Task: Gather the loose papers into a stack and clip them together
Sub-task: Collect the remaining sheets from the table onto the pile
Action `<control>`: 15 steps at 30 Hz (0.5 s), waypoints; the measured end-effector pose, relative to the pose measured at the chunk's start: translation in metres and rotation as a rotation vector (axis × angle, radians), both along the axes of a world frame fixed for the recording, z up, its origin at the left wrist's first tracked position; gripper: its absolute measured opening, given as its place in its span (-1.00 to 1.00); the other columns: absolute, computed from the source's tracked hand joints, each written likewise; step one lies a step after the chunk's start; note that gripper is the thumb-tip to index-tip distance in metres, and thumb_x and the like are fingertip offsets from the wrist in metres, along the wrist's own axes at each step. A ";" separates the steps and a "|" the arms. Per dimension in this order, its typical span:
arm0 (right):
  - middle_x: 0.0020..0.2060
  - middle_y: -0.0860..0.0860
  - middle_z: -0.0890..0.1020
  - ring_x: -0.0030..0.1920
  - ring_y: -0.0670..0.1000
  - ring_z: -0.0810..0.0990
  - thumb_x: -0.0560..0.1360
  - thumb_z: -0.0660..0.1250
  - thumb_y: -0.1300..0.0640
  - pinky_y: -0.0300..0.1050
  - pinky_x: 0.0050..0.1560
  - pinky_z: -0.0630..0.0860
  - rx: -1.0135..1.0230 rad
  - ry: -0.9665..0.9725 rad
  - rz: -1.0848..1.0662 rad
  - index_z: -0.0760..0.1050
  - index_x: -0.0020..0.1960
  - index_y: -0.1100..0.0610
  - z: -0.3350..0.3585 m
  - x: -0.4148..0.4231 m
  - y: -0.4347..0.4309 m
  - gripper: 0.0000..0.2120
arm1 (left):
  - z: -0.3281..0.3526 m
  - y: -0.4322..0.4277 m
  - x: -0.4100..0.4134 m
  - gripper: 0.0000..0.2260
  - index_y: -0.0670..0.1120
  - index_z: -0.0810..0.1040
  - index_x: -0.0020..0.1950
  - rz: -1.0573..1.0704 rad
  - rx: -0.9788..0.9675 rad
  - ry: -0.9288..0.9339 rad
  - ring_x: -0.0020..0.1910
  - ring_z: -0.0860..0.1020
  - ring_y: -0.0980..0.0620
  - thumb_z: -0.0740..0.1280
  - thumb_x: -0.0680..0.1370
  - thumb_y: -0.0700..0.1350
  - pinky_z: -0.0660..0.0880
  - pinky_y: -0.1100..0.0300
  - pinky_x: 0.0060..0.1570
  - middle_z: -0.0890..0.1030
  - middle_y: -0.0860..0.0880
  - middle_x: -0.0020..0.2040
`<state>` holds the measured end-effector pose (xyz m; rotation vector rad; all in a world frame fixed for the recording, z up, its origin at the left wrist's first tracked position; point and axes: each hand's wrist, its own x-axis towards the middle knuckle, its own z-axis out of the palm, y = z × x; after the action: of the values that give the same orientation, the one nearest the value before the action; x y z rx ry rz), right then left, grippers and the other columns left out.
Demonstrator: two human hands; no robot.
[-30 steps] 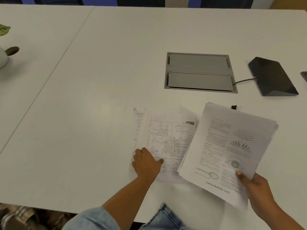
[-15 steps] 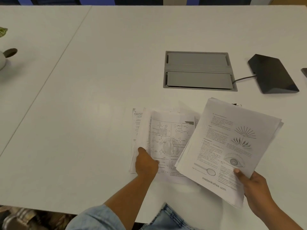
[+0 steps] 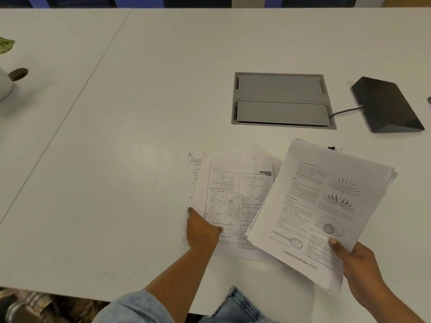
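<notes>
My right hand (image 3: 356, 264) holds a thick sheaf of printed pages (image 3: 326, 203) by its near corner, lifted and tilted over the table; the top page shows an eye drawing. Several loose papers (image 3: 233, 194) with chemistry diagrams lie fanned on the white table (image 3: 116, 159) to its left. My left hand (image 3: 201, 231) pinches their near left edge, thumb on top. A small black binder clip (image 3: 334, 148) peeks out just beyond the sheaf's far edge.
A grey flap-covered cable box (image 3: 281, 100) is set into the table beyond the papers. A black wedge-shaped device (image 3: 387, 106) with a cable sits at the right. A white pot (image 3: 4, 85) stands at the far left. The table's near edge runs by my lap.
My left hand slid to the left edge of the loose papers and closed on it. The sheaf in my right hand rose slightly, now covering most of the binder clip.
</notes>
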<state>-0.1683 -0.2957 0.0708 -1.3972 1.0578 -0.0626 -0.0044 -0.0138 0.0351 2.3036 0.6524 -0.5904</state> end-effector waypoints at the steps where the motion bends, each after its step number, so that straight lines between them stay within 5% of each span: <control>1: 0.10 0.23 0.66 0.02 0.22 0.62 0.57 0.32 0.26 -0.10 -0.18 0.45 -0.002 0.001 -0.002 0.54 0.26 0.28 -0.002 0.000 -0.001 -0.73 | -0.001 0.000 0.000 0.02 -0.16 0.07 0.58 -0.018 0.011 0.003 0.41 0.44 -0.16 0.64 0.31 -0.15 0.42 -0.06 0.34 0.45 -0.14 0.41; 7: 0.10 0.22 0.66 0.06 0.24 0.62 0.57 0.32 0.26 -0.08 -0.14 0.48 -0.007 -0.001 -0.011 0.53 0.27 0.28 -0.003 0.000 -0.001 -0.72 | -0.001 0.003 0.000 -0.15 -0.10 0.34 0.39 -0.090 0.115 -0.009 0.25 0.54 -0.15 0.66 0.22 0.02 0.56 -0.08 0.18 0.53 -0.10 0.24; 15: 0.10 0.21 0.67 0.08 0.21 0.61 0.57 0.33 0.25 -0.05 -0.07 0.50 0.001 -0.002 -0.018 0.54 0.28 0.26 -0.003 -0.002 -0.001 -0.71 | 0.002 0.002 0.009 -0.09 -0.13 0.30 0.37 -0.159 0.279 0.053 0.30 0.44 -0.12 0.66 0.18 0.12 0.43 -0.01 0.27 0.41 -0.12 0.29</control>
<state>-0.1702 -0.2963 0.0679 -1.3865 1.0683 -0.0765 0.0045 -0.0117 0.0371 2.6260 0.6122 -0.6718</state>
